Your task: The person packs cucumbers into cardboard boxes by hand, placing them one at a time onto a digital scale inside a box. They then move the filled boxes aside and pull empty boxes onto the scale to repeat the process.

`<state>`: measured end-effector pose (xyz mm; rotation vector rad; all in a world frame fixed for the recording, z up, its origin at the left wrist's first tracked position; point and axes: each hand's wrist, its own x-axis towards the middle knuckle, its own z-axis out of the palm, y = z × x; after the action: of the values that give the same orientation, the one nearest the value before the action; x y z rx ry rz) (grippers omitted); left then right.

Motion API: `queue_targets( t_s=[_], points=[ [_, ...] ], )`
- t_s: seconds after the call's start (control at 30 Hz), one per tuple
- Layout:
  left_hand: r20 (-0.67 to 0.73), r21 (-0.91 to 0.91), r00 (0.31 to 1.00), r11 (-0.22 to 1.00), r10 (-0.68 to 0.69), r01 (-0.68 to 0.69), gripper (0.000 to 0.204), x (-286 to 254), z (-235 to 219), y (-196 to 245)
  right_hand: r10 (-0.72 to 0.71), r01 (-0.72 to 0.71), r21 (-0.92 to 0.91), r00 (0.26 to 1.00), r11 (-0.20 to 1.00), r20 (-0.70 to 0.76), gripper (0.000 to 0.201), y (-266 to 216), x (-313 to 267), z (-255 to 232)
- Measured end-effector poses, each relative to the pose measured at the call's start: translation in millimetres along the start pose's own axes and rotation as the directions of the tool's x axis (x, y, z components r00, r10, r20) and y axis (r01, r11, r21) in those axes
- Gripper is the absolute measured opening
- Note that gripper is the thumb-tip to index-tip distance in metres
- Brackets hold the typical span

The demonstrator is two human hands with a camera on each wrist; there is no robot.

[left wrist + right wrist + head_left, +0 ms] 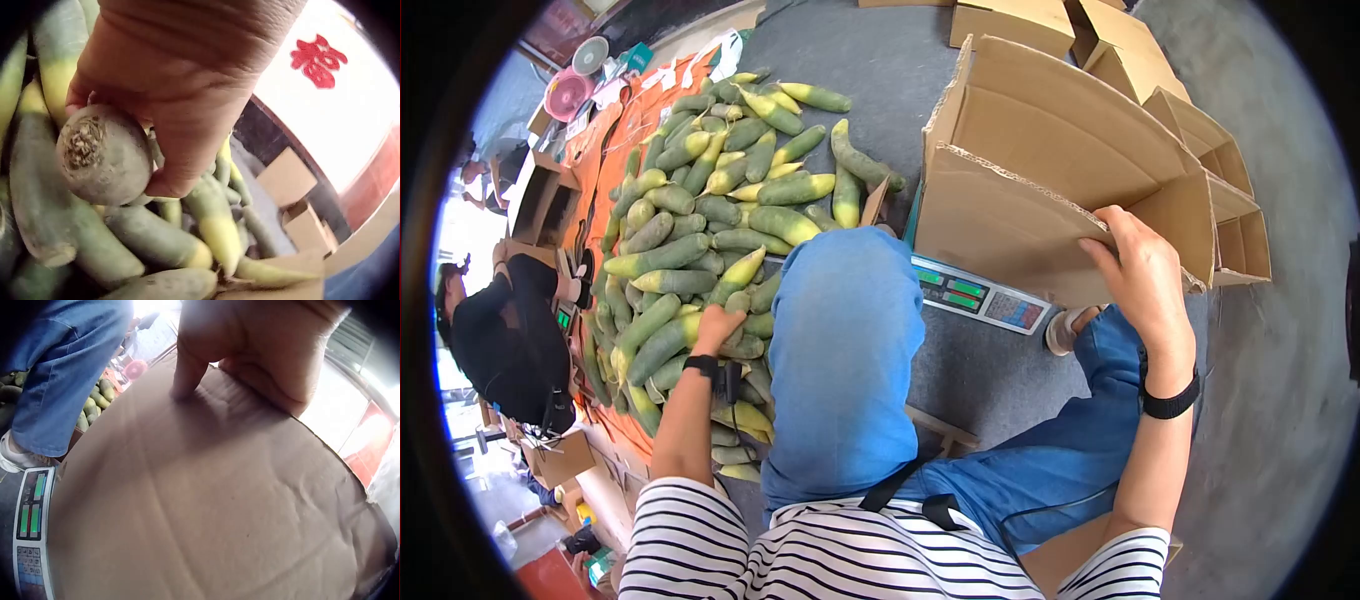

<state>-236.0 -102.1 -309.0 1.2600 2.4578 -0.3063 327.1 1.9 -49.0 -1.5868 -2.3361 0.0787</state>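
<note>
My left hand (718, 328) is over the pile of green radishes. Its thumb and fingers grip one green radish (103, 156), whose round, brown-scarred end faces the camera in the left wrist view. More radishes (665, 255), green with yellowish ends, lie heaped around and below that hand. On the right, my right hand (1142, 270) pinches the top edge of an open cardboard box (1010, 220), thumb outside and fingers over the rim. Under the box, a digital scale (1017, 312) shows green displays and a keypad. The box's floor is hidden behind its near wall.
My bent knee (845, 320) stands between the radish pile and the scale. More open cardboard boxes (1235, 225) stand behind and right of the held box. An orange sheet (605, 135) lies under the pile. Another person (510, 345) in dark clothes is at the far left.
</note>
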Motion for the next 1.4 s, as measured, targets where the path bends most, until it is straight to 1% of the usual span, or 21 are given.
queue_targets(
  t_s=[0.03,0.07,0.1,0.17,0.23,0.33,0.43,0.5,0.57,0.7,0.73,0.83,0.87,0.9,0.97,1.03,1.1,1.17,1.23,1.27,1.4],
  points=[
    [0.12,-0.403,0.993,0.913,-0.017,0.065,0.031,-1,-3,-2,-0.008,0.008,-0.004,1.0,1.0,-0.003,0.022,1,-1,1],
    [0.237,-0.726,0.972,0.667,0.014,0.167,0.027,-2,-7,-5,-0.006,0.006,-0.002,1.0,1.0,-0.006,0.022,2,-3,1],
    [0.232,-0.727,0.973,0.667,0.011,0.166,0.027,-8,-17,-1,-0.016,0.016,0.002,1.0,1.0,-0.007,0.022,2,-2,2],
    [0.123,-0.93,0.962,0.368,0.245,0.025,0.027,-35,-63,29,-0.031,0.031,-0.001,0.999,1.0,-0.034,0.021,2,1,1],
    [0.01,-0.947,0.936,0.303,0.353,-0.105,0.029,-63,-108,64,-0.036,0.036,-0.04,0.999,0.999,-0.007,0.022,4,-1,4],
    [-0.321,-0.855,0.815,0.224,0.481,-0.469,0.042,-124,-194,140,-0.037,0.036,-0.071,0.999,0.997,-0.014,0.024,6,-2,6],
    [-0.583,-0.668,0.562,0.047,0.586,-0.742,0.051,-155,-257,211,-0.044,0.042,-0.082,0.999,0.996,-0.024,0.025,3,-2,8],
    [-0.638,-0.533,0.392,-0.014,0.663,-0.846,0.051,-163,-284,261,-0.045,0.044,-0.078,0.999,0.996,-0.01,0.025,2,-3,7],
    [-0.562,-0.381,0.212,-0.024,0.799,-0.924,0.05,-153,-293,310,-0.053,0.051,-0.077,0.998,0.996,-0.024,0.026,2,-4,8],
    [-0.268,-0.125,0.124,0.093,0.955,-0.988,0.044,-147,-274,382,-0.067,0.065,-0.055,0.998,0.996,-0.021,0.026,6,-6,7],
    [-0.206,-0.106,0.158,0.139,0.966,-0.985,0.044,-144,-265,390,-0.073,0.072,-0.051,0.997,0.996,-0.029,0.025,6,-7,7],
    [-0.147,0.012,0.157,0.16,0.977,-0.987,0.042,-132,-242,389,-0.079,0.078,-0.024,0.997,0.997,-0.024,0.023,7,-8,9],
    [-0.206,0.0,0.111,0.113,0.972,-0.994,0.035,-128,-236,381,-0.074,0.073,-0.026,0.997,0.997,-0.026,0.023,8,-8,10],
    [-0.201,-0.003,0.114,0.116,0.973,-0.993,0.035,-131,-239,368,-0.068,0.067,-0.029,0.997,0.997,-0.03,0.022,7,-8,11],
    [-0.511,-0.306,0.216,0.059,0.832,-0.95,0.026,-139,-249,335,-0.054,0.053,-0.023,0.999,0.998,-0.006,0.022,5,-7,9],
    [-0.697,-0.34,0.286,0.048,0.657,-0.939,0.021,-130,-249,291,-0.035,0.034,-0.037,0.999,0.999,-0.019,0.023,5,-7,10],
    [-0.727,-0.336,0.398,0.214,0.559,-0.917,0.019,-98,-225,240,-0.028,0.027,-0.063,1.0,0.998,-0.013,0.022,4,-7,9],
    [-0.578,-0.366,0.593,0.471,0.561,-0.803,0.019,-51,-165,189,-0.023,0.022,-0.042,0.999,0.999,-0.038,0.022,5,-7,9],
    [-0.22,-0.229,0.778,0.744,0.588,-0.627,0.032,-19,-88,139,-0.018,0.018,-0.044,1.0,0.999,-0.017,0.022,2,-7,9],
    [-0.057,-0.146,0.821,0.809,0.567,-0.569,0.041,-15,-54,120,-0.006,0.006,-0.045,1.0,0.999,0.003,0.022,1,-7,9],
    [0.051,-0.072,0.9,0.901,0.432,-0.428,0.056,-18,53,80,0.009,-0.008,-0.055,1.0,0.998,0.029,0.022,0,-6,7]
  ],
)
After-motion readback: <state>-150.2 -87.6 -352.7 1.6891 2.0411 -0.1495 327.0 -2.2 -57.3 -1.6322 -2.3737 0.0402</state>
